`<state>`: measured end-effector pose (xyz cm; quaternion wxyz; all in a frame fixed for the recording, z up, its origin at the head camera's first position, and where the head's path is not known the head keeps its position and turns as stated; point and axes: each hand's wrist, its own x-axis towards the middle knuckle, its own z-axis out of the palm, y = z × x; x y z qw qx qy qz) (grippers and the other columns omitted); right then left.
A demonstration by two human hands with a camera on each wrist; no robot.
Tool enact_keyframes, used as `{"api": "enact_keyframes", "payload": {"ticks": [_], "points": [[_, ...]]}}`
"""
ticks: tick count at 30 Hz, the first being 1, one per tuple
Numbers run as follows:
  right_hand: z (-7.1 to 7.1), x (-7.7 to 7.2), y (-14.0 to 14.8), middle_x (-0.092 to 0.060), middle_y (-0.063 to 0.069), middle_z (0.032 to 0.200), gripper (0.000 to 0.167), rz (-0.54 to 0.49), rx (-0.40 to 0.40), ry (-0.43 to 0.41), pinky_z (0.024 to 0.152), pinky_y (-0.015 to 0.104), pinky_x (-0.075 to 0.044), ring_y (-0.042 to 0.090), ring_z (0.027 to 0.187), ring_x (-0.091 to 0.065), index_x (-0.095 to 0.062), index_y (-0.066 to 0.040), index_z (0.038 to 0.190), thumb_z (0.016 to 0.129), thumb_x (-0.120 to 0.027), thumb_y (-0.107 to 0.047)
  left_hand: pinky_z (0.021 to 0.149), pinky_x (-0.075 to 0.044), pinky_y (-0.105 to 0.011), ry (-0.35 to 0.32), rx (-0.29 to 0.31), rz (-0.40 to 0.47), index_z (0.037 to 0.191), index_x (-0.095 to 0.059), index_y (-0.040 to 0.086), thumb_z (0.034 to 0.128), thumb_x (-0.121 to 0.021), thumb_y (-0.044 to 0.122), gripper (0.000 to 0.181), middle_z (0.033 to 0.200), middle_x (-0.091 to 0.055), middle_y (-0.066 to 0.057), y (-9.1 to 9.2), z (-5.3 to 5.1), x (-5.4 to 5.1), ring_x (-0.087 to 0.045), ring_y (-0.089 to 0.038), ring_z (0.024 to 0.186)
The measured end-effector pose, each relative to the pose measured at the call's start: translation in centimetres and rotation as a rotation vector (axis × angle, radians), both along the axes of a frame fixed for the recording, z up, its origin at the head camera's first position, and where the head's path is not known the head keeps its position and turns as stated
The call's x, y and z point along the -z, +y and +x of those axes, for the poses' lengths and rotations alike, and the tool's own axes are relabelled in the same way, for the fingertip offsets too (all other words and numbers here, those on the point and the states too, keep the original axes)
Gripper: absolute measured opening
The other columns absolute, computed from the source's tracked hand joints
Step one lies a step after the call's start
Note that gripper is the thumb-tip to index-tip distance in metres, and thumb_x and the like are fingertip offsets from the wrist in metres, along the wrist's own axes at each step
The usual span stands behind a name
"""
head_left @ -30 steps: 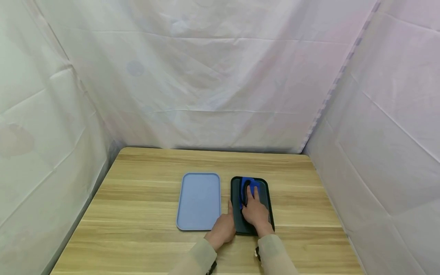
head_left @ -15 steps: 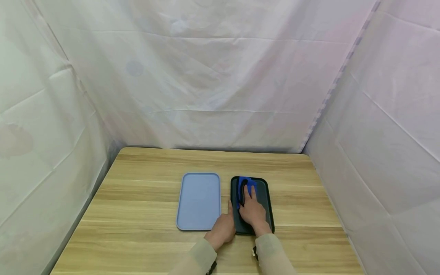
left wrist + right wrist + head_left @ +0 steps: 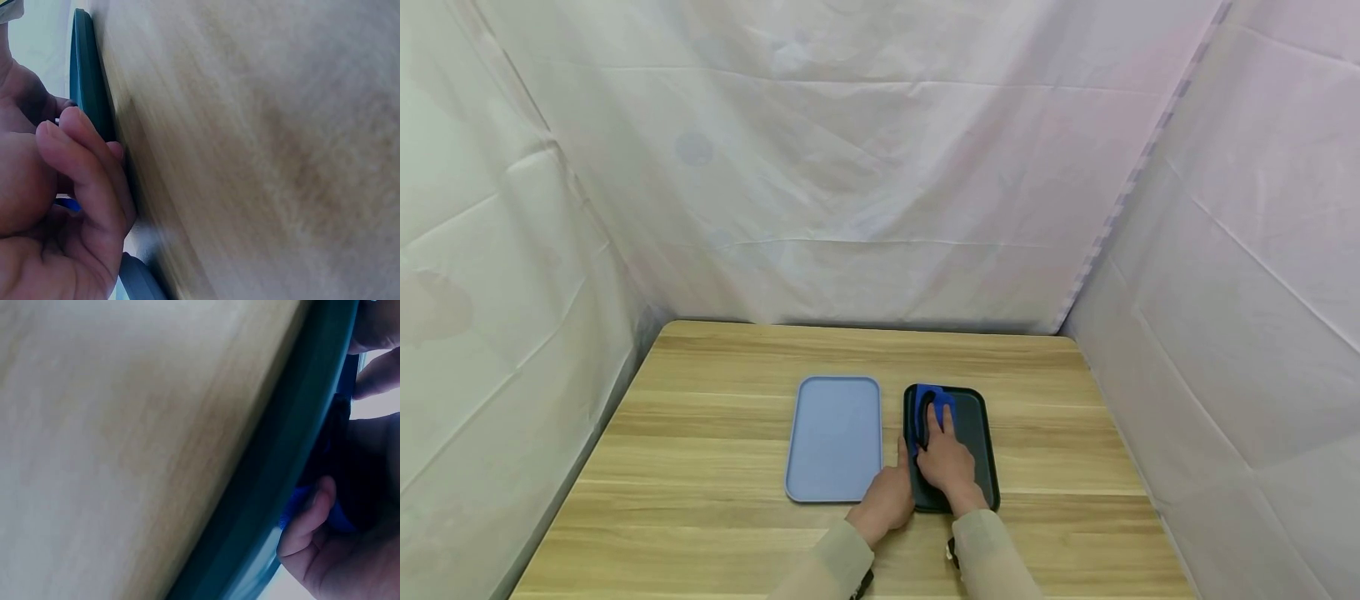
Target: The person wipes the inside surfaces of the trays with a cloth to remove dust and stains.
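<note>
A dark green tray (image 3: 972, 423) lies on the table before me. My left hand (image 3: 889, 498) holds its near left side, the index finger straight along the rim; the left wrist view shows its other fingers curled beside the tray. Over the tray's left half, my right hand (image 3: 946, 460) grips a flat blue-and-black thing (image 3: 940, 397) with a curved black part like a handle. Two of its fingers spread forward over the blue part. In the right wrist view a curled finger (image 3: 306, 519) sits against the blue. The palm hides much of the thing, so its kind is unclear.
A light blue tray (image 3: 837, 442) lies flat just left of the dark green one, a narrow gap between them. Wood-grain tabletop (image 3: 700, 433) surrounds both trays. White sheets (image 3: 865, 167) hang behind the table and along both sides.
My right hand has slid left across the dark green tray, taking the blue-and-black thing to the tray's left rim. The left hand and both trays stay where they were.
</note>
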<state>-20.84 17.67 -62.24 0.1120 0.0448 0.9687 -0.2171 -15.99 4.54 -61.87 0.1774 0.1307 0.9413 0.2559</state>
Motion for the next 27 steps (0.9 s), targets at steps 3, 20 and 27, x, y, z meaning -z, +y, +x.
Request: {"api": "enact_keyframes", "payload": {"ticks": [3,20,27], "points": [[0.09,0.04,-0.08,-0.009,0.015,0.175,0.082,0.002,0.004,-0.003,0.047,0.038,-0.039,0.024,0.049,-0.051,-0.017,-0.024,0.168,0.100,-0.064,-0.031,0.047,-0.042,-0.027,0.000,0.005,0.009,0.163,-0.009,-0.007,0.0960,-0.065,0.005,0.088,0.051,-0.051,-0.002,0.00,0.09,-0.03,-0.048,-0.015,0.042],[0.28,0.31,-0.01,-0.007,0.011,0.176,0.082,0.009,0.022,-0.007,0.045,0.036,-0.037,0.021,0.047,-0.049,-0.017,-0.026,0.168,0.101,-0.063,-0.037,0.040,-0.035,-0.027,0.000,-0.019,0.087,0.164,-0.022,0.000,0.0936,-0.064,-0.002,0.082,0.049,-0.047,-0.003,0.09,0.16,0.48,-0.040,-0.014,0.037],[0.82,0.02,-0.16,-0.010,0.013,0.175,0.082,0.002,0.015,0.013,0.044,0.035,-0.035,0.022,0.046,-0.048,-0.020,-0.024,0.167,0.100,-0.066,-0.035,0.045,-0.038,-0.027,0.034,-0.001,0.049,0.163,-0.024,-0.002,0.0898,-0.068,0.000,0.085,0.052,-0.048,-0.002,-0.11,0.01,0.34,-0.044,-0.014,0.042]]}}
